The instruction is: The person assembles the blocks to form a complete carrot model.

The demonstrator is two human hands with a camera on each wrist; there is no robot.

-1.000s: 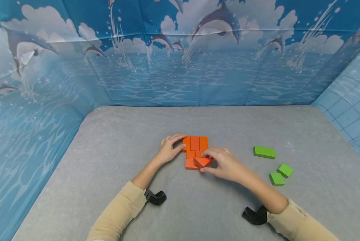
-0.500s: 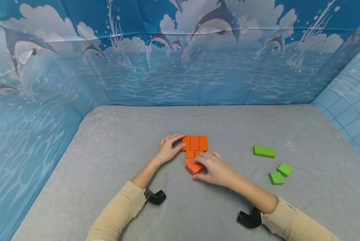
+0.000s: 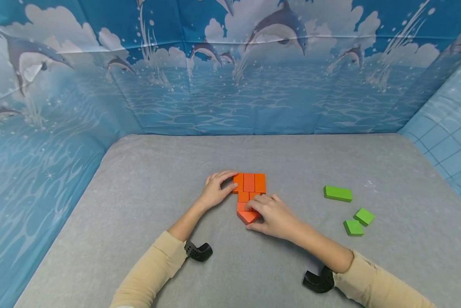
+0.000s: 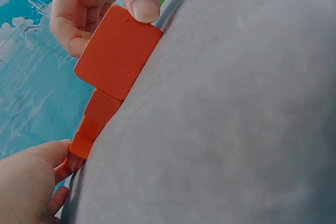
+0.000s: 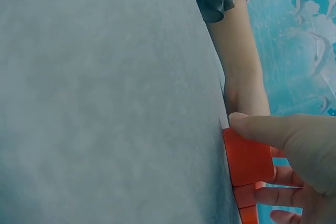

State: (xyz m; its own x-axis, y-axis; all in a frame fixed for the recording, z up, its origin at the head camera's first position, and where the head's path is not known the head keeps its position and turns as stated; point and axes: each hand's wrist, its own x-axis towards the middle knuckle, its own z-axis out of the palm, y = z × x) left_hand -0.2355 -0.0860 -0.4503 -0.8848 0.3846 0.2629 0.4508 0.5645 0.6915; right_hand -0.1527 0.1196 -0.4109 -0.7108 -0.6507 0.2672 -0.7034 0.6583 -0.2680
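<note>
Since the grey table (image 3: 168, 158) is cloth-covered, main risk IMO is the whole orange layout (image 3: 249, 187) sliding: it lies approx. mid-table btwn L & R edges, well off the far edge, w/ no visible stop but the hands. A hard push from its near end could knock the small middle bricks (image 3: 243, 197) out of line or open gaps.

L hand (image 3: 215, 190) has thumb + forefinger clamped on the top-row left brick (image 3: 240, 181); an uneven squeeze might twist that row. R hand (image 3: 273, 214) pinches the orange triangle (image 3: 247, 217) at the layout's near end, tip toward the table's near side. If thumb pressure's lopsided, it'd prob. seat skewed. Fingers hide part of that join, so can't tell if flush.

Green bar (image 3: 338, 194) & small green pieces (image 3: 365, 217) lie off toward the table's R edge, untouched. Low risk, tho the R forearm (image 3: 322, 245), near the small ones, could clip them on a careless swing back.

Vs. 1 s ago: R hand's farther left, & the triangle, then tilted over the layout's near-R corner, is now down at its near end. Vs. 0.5 s ago: hardly any diff. L hand, green bar & small green pieces: same spots.
</note>
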